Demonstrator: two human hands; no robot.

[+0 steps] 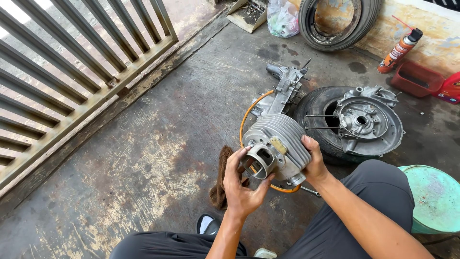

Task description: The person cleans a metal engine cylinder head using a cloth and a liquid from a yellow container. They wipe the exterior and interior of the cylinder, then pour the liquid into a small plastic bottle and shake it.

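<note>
gate: big metal bar gate [72, 72] runs along the left side of the concrete floor [158, 158]
tyres: one worn tyre [338, 21] leans on the back wall, another tyre [318, 120] lies flat near the right knee
engine case: round grey casing half [366, 122] sits on top of the flat tyre, a second case piece [282, 88] lies just beside it on the floor
stool: teal round stool [436, 196] at the right edge
cylinder: finned alloy cylinder [278, 144], held up off the floor between both hands, open bore facing the camera
left hand: left hand [242, 187] grips the bore end from below, fingers curled onto the rim
right hand: right hand [314, 160] is clamped around the finned side
small stuff: red tray [417, 79], spray can [400, 50] against the wall, brown rag [220, 180] on the floor under the left hand, orange hose [249, 112] looping behind the cylinder
</note>
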